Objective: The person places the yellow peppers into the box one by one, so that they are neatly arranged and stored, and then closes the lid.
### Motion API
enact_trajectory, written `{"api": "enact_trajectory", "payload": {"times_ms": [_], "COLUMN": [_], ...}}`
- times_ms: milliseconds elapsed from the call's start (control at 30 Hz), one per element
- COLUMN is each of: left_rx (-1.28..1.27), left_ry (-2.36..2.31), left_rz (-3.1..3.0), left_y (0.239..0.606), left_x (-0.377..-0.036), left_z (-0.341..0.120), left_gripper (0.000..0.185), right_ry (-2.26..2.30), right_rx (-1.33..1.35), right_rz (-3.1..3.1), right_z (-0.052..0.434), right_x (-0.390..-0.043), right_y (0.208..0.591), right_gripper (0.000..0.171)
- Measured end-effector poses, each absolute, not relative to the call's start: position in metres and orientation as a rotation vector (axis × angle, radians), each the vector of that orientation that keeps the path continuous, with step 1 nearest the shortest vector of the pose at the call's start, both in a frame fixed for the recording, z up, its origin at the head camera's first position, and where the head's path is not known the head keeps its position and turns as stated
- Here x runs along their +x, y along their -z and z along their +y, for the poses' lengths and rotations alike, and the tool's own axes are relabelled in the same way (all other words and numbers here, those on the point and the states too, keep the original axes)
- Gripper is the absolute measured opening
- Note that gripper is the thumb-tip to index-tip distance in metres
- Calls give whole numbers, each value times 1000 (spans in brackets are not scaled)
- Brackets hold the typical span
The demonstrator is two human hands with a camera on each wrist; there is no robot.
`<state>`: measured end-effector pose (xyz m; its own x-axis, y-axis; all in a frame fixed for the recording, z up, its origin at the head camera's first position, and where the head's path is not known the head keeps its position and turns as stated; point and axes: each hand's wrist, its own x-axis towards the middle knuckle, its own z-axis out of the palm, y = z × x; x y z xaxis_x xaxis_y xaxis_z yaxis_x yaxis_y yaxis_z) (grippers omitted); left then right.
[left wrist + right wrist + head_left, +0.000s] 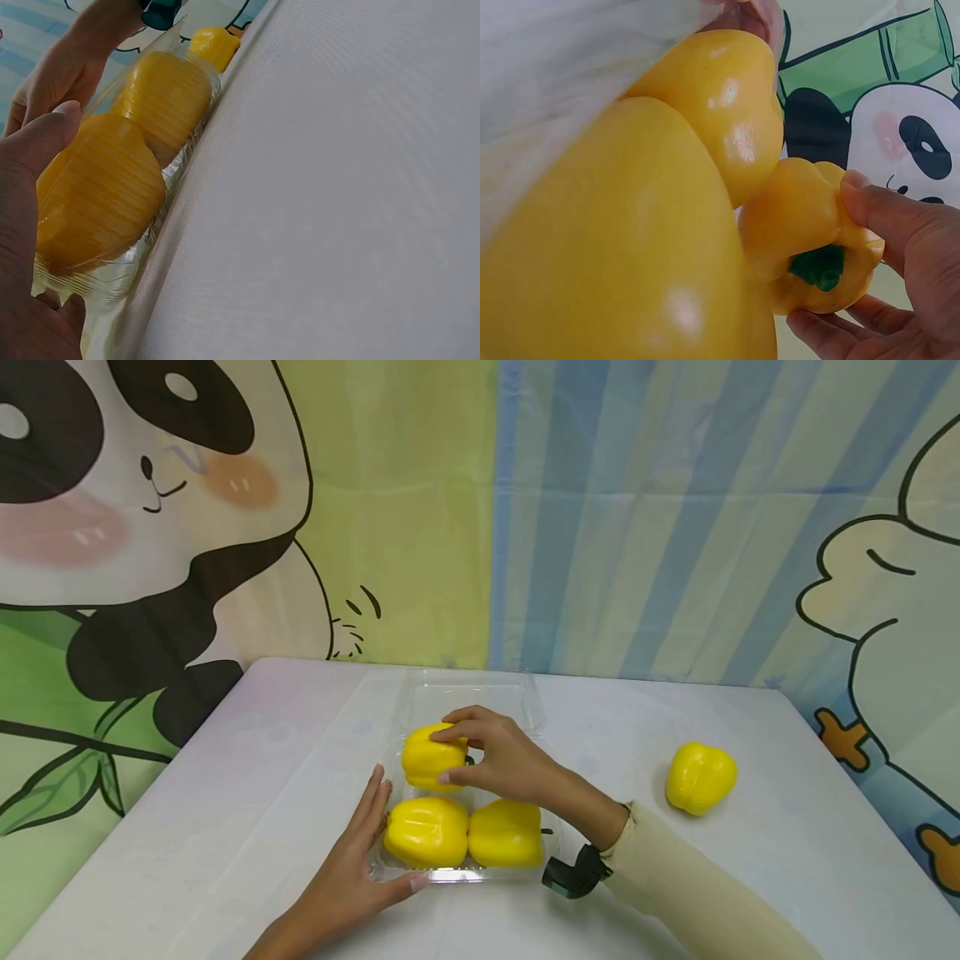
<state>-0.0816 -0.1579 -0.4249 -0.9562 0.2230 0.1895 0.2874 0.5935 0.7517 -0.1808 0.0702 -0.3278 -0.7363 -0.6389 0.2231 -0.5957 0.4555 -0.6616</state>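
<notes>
So you're at a white tabletop (262,793) pushed up against a cartoon backdrop, panda (112,485) on the left and blue stripes behind, and the action sits around a clear plastic tray (450,693) in the middle, closer to the near edge than the far one. Your right hand (502,760) has its fingers and thumb curled round a yellow pepper (423,760), pinching it from above at the tray's back left corner; in the right wrist view you can see the green stem (819,266) pointing toward your palm, so you're holding it on its side, probably so it tucks in snug against its neighbours. Two more peppers already fill the front row: the front left pepper (426,831) and the front right pepper (506,833), touching each other side by side. Your left hand (352,868) lies flat with straight fingers along the tray's left wall and the thumb across its near left corner, not gripping anything, which looks to me like it's just bracing the flimsy plastic so it doesn't skate around. The left wrist view shows the same thing, peppers pressed up against the ribbed clear wall. A fourth loose pepper (701,777) sits by itself well off toward the right edge of the tabletop, apart from the tray. The back right spot of the tray is hidden behind your right hand, so I can't tell what's there.
</notes>
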Motion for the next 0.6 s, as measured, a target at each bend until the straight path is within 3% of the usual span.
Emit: {"api": "enact_trajectory", "payload": {"times_ms": [600], "left_rx": [-499], "left_ry": [1343], "left_rz": [-2710], "left_y": [426], "left_x": [-82], "left_z": [-161], "left_gripper": [113], "right_ry": [1037], "right_rx": [-1124], "right_rz": [2537], "right_z": [55], "right_x": [-194], "right_y": [330], "right_gripper": [44]}}
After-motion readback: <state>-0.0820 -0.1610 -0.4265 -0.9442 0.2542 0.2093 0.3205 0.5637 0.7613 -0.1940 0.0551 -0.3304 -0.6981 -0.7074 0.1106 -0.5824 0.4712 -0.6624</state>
